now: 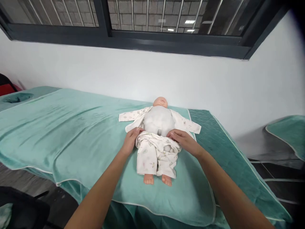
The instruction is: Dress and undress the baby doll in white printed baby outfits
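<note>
A baby doll (159,118) lies on its back on the bed, head toward the wall and bare feet toward me. Its grey-white cloth torso is exposed, with an open white patterned shirt (183,121) spread out at both sides and its sleeves stretched outward. White patterned trousers (146,157) cover the legs, bunched at the hips below the waist. My left hand (132,137) pinches the waistband at its left side. On the other side, my right hand (184,140) is closed on the waistband near the doll's belly. The fingertips of both hands are partly hidden in the cloth.
A light green sheet (78,127) with white piping covers the bed, over a darker green cover (214,143) at the right. A white wall and a dark-framed barred window (152,39) stand behind. A black chair (22,208) is at lower left, another green-covered surface (289,130) at right.
</note>
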A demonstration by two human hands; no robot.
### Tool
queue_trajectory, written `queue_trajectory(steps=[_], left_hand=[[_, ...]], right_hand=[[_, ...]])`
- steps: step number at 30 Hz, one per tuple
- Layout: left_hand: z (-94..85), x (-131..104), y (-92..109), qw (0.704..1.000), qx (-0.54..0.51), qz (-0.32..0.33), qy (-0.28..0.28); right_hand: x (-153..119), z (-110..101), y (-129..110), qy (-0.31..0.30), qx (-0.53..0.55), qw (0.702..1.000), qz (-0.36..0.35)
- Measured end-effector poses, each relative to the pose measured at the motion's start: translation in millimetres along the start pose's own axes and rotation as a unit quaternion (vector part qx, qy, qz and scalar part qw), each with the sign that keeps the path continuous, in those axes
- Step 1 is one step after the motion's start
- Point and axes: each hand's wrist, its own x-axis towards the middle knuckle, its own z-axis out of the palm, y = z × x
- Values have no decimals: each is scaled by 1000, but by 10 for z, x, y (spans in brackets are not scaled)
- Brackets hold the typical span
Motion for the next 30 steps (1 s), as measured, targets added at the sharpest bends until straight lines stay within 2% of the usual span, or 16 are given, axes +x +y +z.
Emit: queue_trajectory(steps=[3, 5, 8, 12, 14, 19, 21, 25, 27, 30], left_hand=[[-16, 55, -25, 996, -54, -71, -6], [-16, 78, -41, 993, -64, -91, -26], [-39, 81, -50, 991, -61, -94, -70], [-109, 67, -37, 985, -47, -62, -154], [-134, 68, -22, 984, -33, -40, -173], [-142, 72, 10, 981, 4, -6, -195], [-131, 58, -9, 983, 2, -9, -184], [-99, 28, -106, 993, -37, -32, -110], [-89, 47, -140, 996, -30, -31, -76], [-109, 182, -109, 998, 52, -11, -42]], right_hand=[[-19, -64, 115, -4, -4, 999, 37], [-46, -43, 179, -6, -1, 999, 37], [-106, -5, 244, -6, 6, 1000, 23], [-147, 9, 300, -13, -33, 999, 14], [-120, 23, 321, 18, -67, 998, 10], [107, 35, 326, 153, -119, 981, -6], [223, 26, 327, 200, -124, 972, -23], [379, 69, 410, 267, -91, 959, -32], [400, 118, 489, 281, -70, 957, -25], [385, 166, 597, 281, -52, 958, -15]])
